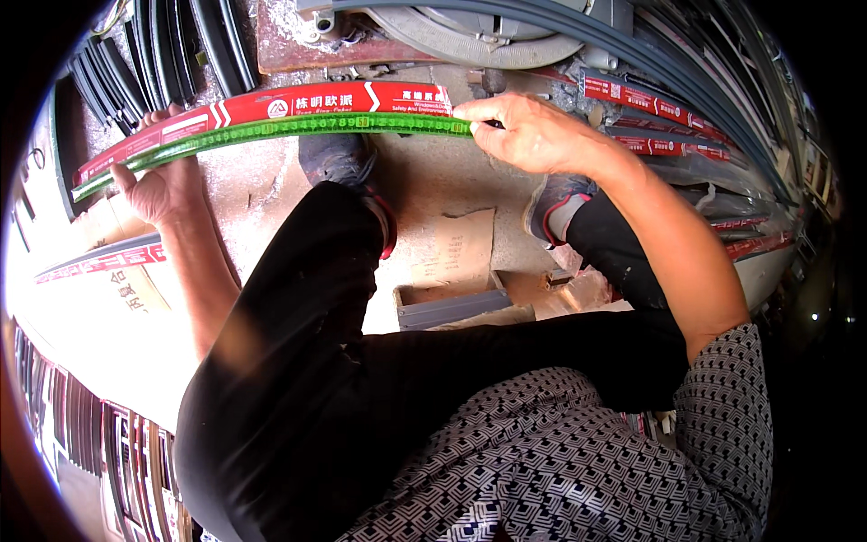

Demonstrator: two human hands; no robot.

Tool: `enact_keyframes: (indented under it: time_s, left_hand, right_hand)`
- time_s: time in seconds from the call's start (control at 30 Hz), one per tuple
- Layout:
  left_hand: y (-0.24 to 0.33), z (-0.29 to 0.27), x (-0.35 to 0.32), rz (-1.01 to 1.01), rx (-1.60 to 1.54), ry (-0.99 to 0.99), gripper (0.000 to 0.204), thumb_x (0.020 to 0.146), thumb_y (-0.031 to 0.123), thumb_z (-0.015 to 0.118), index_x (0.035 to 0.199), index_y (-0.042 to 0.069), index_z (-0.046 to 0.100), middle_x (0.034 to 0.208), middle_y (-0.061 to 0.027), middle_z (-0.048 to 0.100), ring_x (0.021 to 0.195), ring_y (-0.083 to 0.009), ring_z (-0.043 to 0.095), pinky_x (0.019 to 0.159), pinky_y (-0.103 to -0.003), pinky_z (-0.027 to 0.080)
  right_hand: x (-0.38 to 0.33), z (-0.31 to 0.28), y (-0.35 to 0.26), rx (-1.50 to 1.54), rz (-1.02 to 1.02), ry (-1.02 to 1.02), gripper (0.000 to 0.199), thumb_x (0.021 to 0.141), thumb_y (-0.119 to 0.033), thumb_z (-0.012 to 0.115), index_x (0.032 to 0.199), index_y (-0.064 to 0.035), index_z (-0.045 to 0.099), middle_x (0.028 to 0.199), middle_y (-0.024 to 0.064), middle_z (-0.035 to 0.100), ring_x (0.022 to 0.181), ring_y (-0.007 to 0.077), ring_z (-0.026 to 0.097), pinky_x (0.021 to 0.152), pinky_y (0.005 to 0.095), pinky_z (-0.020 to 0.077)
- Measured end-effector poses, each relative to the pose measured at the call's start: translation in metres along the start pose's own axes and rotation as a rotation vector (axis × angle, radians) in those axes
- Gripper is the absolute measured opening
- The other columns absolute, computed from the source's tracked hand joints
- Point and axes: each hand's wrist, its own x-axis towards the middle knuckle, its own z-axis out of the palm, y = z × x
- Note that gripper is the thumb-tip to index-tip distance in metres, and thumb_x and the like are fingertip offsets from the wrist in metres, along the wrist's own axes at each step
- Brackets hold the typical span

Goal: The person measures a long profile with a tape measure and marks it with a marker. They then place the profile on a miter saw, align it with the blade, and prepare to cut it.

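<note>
Dark profile strips [172, 54], cardboard piece [461, 248] — grey shoes [339, 158], dusty floor [433, 181]

black trousers, patterned black-and-white top, dark shoes

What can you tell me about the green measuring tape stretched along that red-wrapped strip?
The green measuring tape is a narrow, flat band that looks flexible, bright green with small dark markings along its length. It is pulled out taut and lies flush along the lower edge of the long red-wrapped strip, running left to right above the person's knees. The left hand holds tape and strip together near the left end; the right hand pins the other end with its fingers. Its case is not visible.
</note>
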Motion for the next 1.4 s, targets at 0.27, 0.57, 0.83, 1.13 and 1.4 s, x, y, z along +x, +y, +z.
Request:
enact_keyframes:
  time_s: [0.27, 0.57, 0.83, 1.13, 1.4]
  left_hand:
    - [-0.067, 0.051, -0.029, -0.021, 0.355, -0.008, 0.047, 0.1, 0.031, 0.065, 0.132, -0.002, 0.058, 0.135, -0.0237, 0.063, 0.132, -0.0364, 0.058, 0.12, -0.055, 0.038]
    - [-0.119, 0.061, -0.054, -0.322, 0.556, -0.265, 0.023, 0.101, 0.018, 0.068, 0.12, 0.006, 0.068, 0.113, -0.0068, 0.074, 0.107, -0.0204, 0.071, 0.093, -0.039, 0.059]
    - [-0.136, 0.069, -0.069, -0.364, 0.679, -0.264, 0.02, 0.099, 0.012, 0.07, 0.119, 0.007, 0.068, 0.112, -0.0073, 0.074, 0.104, -0.0192, 0.071, 0.092, -0.035, 0.058]
    - [-0.138, 0.068, -0.072, -0.353, 0.731, -0.25, 0.022, 0.098, 0.011, 0.072, 0.118, 0.004, 0.069, 0.109, -0.0078, 0.074, 0.1, -0.0182, 0.072, 0.089, -0.033, 0.061]
    - [-0.133, 0.071, -0.072, -0.303, 0.771, -0.214, 0.018, 0.097, 0.01, 0.074, 0.114, 0.005, 0.071, 0.104, -0.0071, 0.075, 0.096, -0.0165, 0.073, 0.082, -0.031, 0.063]
  right_hand:
    - [0.012, -0.018, -0.032, -0.004, -0.049, 0.119, 0.042, 0.098, -0.022, 0.051, 0.136, -0.0095, 0.064, 0.072, 0.0157, 0.061, 0.066, 0.0236, 0.061, 0.067, 0.0394, 0.0504]
    - [0.022, -0.029, -0.062, -0.03, -0.154, 0.258, 0.04, 0.099, -0.024, 0.053, 0.134, -0.0104, 0.065, 0.065, 0.0099, 0.054, 0.059, 0.018, 0.054, 0.061, 0.0369, 0.0465]
    - [0.02, -0.033, -0.082, -0.103, -0.13, 0.23, 0.045, 0.095, -0.018, 0.047, 0.134, -0.0093, 0.067, 0.093, 0.0286, 0.07, 0.084, 0.0398, 0.071, 0.081, 0.046, 0.0552]
    - [0.02, -0.034, -0.083, -0.074, -0.086, 0.174, 0.045, 0.095, -0.019, 0.049, 0.135, -0.0109, 0.067, 0.089, 0.0275, 0.069, 0.082, 0.0397, 0.071, 0.08, 0.0463, 0.0545]
    - [0.017, -0.044, -0.096, -0.088, -0.056, 0.13, 0.034, 0.095, -0.023, 0.053, 0.122, -0.0095, 0.069, 0.082, 0.0246, 0.067, 0.077, 0.0372, 0.069, 0.074, 0.0456, 0.0529]
